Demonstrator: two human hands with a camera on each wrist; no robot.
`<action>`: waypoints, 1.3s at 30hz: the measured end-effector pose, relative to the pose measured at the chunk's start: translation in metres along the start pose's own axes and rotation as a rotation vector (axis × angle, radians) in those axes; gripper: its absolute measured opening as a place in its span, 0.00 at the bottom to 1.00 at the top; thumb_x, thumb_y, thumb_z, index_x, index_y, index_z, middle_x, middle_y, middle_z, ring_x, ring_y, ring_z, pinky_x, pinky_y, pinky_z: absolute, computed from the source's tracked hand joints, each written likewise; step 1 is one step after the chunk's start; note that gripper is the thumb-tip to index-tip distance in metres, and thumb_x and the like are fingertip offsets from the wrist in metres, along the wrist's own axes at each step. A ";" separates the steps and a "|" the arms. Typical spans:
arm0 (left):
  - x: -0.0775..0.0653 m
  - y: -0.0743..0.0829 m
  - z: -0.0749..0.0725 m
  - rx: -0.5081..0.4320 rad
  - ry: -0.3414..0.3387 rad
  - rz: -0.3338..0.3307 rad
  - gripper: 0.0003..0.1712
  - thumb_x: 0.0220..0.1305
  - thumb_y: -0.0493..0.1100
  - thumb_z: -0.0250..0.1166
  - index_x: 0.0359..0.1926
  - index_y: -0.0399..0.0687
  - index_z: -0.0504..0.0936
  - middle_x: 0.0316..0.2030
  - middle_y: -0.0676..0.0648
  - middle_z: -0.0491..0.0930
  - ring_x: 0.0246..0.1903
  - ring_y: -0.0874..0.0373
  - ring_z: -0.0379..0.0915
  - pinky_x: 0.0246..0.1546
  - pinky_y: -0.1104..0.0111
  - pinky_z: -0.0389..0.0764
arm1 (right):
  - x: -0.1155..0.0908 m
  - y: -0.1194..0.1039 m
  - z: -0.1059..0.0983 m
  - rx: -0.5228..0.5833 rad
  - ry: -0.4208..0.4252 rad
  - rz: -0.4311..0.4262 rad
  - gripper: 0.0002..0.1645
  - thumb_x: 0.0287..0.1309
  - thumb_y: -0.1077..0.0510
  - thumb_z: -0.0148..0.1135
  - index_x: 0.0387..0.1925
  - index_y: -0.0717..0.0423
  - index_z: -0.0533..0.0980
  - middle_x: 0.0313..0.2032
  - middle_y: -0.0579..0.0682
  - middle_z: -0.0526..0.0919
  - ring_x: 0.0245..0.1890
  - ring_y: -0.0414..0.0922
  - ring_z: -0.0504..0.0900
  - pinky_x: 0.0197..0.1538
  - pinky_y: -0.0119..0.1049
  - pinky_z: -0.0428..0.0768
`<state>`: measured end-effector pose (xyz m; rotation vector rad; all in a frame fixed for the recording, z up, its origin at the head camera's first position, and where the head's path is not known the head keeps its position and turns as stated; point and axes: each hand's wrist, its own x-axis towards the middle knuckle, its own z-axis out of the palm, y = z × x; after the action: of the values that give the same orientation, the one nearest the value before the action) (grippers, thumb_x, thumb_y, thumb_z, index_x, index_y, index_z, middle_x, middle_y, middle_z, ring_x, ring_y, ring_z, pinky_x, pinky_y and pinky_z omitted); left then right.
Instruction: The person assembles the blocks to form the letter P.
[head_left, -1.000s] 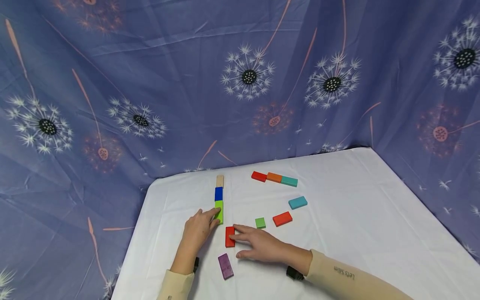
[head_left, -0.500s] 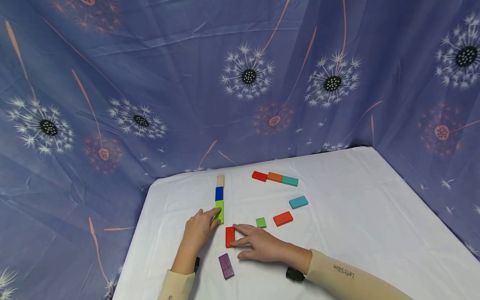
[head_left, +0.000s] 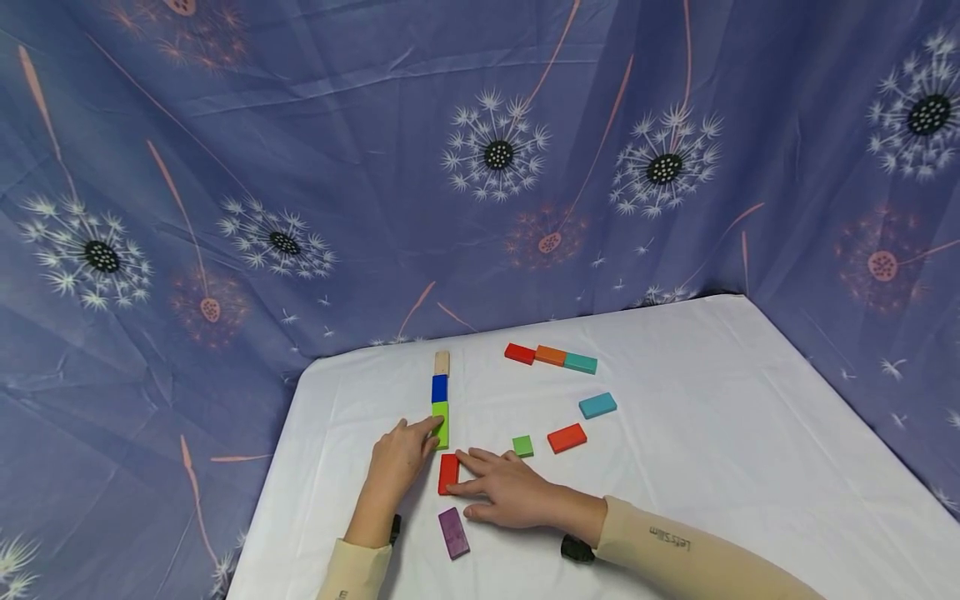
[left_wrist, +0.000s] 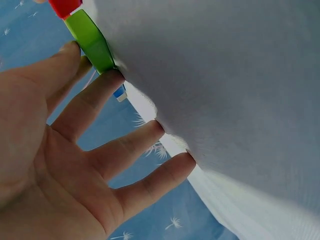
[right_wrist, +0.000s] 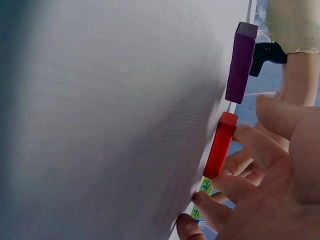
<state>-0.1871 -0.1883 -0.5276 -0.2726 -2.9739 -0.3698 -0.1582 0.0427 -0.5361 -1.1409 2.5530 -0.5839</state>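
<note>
In the head view a lime-green block [head_left: 442, 437] lies at the near end of a straight row, behind it a blue block [head_left: 439, 388] and a natural wood block [head_left: 442, 362]. My left hand [head_left: 397, 458] rests its index finger and thumb on the green block's left side, its other fingers spread and touching the cloth. Just nearer stands a red block [head_left: 447, 475], its far end close to the green one. My right hand [head_left: 510, 490] touches the red block's right side with straight fingers. A purple block [head_left: 453, 533] lies slightly turned in front of it.
Right of my right hand's fingertips lie a small green block [head_left: 522, 447], another red block [head_left: 567, 438] and a turquoise block [head_left: 597, 406]. Farther back, a red, an orange [head_left: 551, 356] and a teal block form a short row. A patterned curtain [head_left: 375, 208] hangs behind the white-covered table [head_left: 712, 400].
My right hand has slid left, and the near red block has moved left with it, into line with the green block. My left hand has stayed on the green block.
</note>
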 end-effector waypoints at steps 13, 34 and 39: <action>0.001 -0.002 0.002 0.004 -0.017 -0.007 0.20 0.70 0.46 0.71 0.62 0.56 0.87 0.55 0.41 0.90 0.58 0.28 0.83 0.51 0.33 0.85 | 0.012 -0.002 0.002 -0.084 -0.002 -0.002 0.29 0.77 0.38 0.55 0.75 0.23 0.70 0.84 0.45 0.59 0.84 0.50 0.59 0.69 0.60 0.74; 0.003 0.000 -0.001 0.003 -0.026 -0.003 0.21 0.70 0.50 0.71 0.62 0.56 0.87 0.55 0.42 0.90 0.58 0.29 0.83 0.50 0.34 0.86 | 0.016 -0.004 -0.001 -0.066 0.004 0.015 0.29 0.77 0.39 0.56 0.75 0.23 0.70 0.84 0.44 0.58 0.83 0.48 0.60 0.70 0.66 0.73; 0.001 -0.001 -0.001 0.009 -0.018 0.005 0.22 0.68 0.52 0.73 0.61 0.56 0.88 0.54 0.41 0.90 0.56 0.29 0.84 0.47 0.35 0.86 | 0.011 -0.002 -0.001 -0.007 0.002 0.019 0.30 0.77 0.38 0.55 0.77 0.23 0.68 0.84 0.43 0.57 0.84 0.48 0.58 0.72 0.68 0.71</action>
<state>-0.1883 -0.1890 -0.5263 -0.2846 -2.9915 -0.3559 -0.1648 0.0332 -0.5359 -1.1174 2.5666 -0.5723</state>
